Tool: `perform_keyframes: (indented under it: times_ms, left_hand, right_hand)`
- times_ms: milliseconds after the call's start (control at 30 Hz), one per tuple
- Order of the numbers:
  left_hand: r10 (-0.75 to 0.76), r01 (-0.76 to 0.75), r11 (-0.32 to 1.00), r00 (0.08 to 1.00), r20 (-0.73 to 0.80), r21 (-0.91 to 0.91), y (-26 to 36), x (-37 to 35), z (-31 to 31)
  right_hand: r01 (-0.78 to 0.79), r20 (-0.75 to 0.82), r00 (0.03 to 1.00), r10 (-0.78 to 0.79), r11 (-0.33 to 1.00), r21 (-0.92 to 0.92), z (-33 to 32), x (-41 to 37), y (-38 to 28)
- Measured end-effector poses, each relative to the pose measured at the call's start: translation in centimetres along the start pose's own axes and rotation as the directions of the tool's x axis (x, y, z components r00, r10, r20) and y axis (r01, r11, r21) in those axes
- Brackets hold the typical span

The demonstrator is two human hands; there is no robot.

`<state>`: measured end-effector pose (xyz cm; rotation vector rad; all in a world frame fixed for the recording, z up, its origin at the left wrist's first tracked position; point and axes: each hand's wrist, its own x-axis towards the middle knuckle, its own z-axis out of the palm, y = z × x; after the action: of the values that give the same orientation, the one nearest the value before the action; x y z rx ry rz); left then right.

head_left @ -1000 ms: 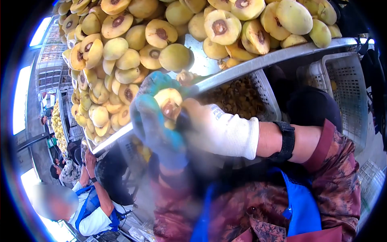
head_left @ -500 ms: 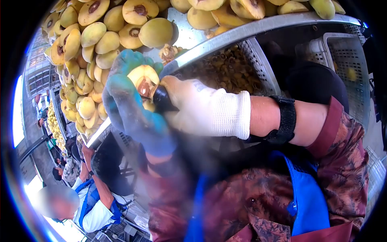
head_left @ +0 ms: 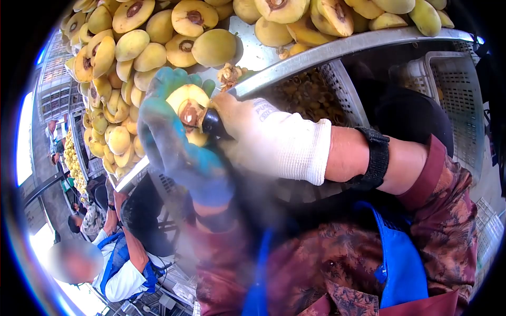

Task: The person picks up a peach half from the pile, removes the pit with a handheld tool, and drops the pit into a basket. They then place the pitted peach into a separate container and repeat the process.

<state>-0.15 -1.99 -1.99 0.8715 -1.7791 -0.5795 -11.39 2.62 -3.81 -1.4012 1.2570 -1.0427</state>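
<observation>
My left hand (head_left: 171, 126), in a blue-green glove, is closed around a halved yellow peach (head_left: 185, 97), cut face toward me with the brown pit hollow showing. My right hand (head_left: 247, 129), in a white knit glove, grips a short black-handled tool (head_left: 212, 122). The tool's front end is against the pit hollow, and its tip cannot be made out. Both hands are together just off the near edge of a metal table (head_left: 253, 47). A small pale brown scrap (head_left: 229, 75) lies on the table beyond my fingers.
Many halved peaches (head_left: 213, 47) are heaped on the table. Below its raised metal rim (head_left: 316, 50), a plastic crate (head_left: 345, 92) holds brown pieces. Another crate (head_left: 456, 100) stands to the right. A person in a blue apron (head_left: 124, 258) sits at lower left.
The table, fruit heap and crates have shifted slightly in view, to the right and up. My hands keep the same hold; the black tool is tilted a little differently against the peach half.
</observation>
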Motion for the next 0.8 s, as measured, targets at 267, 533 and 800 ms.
perform_keyframes:
  times_ms: [267,533,800]
  left_hand:
    - [-0.112,0.098,0.950,0.993,-0.030,-0.297,-0.6,-0.2,0.5]
    - [-0.319,0.346,0.813,0.938,0.139,-0.468,-0.2,-0.1,-0.1]
    - [-0.308,0.422,0.756,0.904,0.298,-0.500,-0.7,0.7,-0.6]
  right_hand:
    - [-0.111,0.032,0.994,0.107,0.974,0.198,1.8,-0.5,0.3]
    - [-0.283,0.148,0.957,0.250,0.917,0.282,1.3,-0.6,-0.1]
    - [-0.554,0.522,0.816,0.248,0.592,0.585,-2.4,-1.4,-3.1]
